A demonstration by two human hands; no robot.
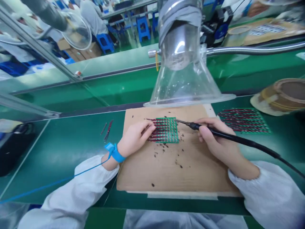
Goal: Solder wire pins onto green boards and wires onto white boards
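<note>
The right hand (220, 148) holds the iron (226, 136) in its fingers, tip by the top right corner of the board (172, 131), which lies on the card (188, 175); the left hand (134, 136) bunches its fingers at the red wires (159, 130), but I can't tell if they grip. If a hand slips, a hot tip could burn wires or skin. I can read no writing.

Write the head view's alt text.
Right hand holds a soldering iron at the top right corner of a green circuit board on cardboard; left hand, wearing a blue wrist strap, touches the maroon wires. A clear fume hood hangs beyond.
</note>
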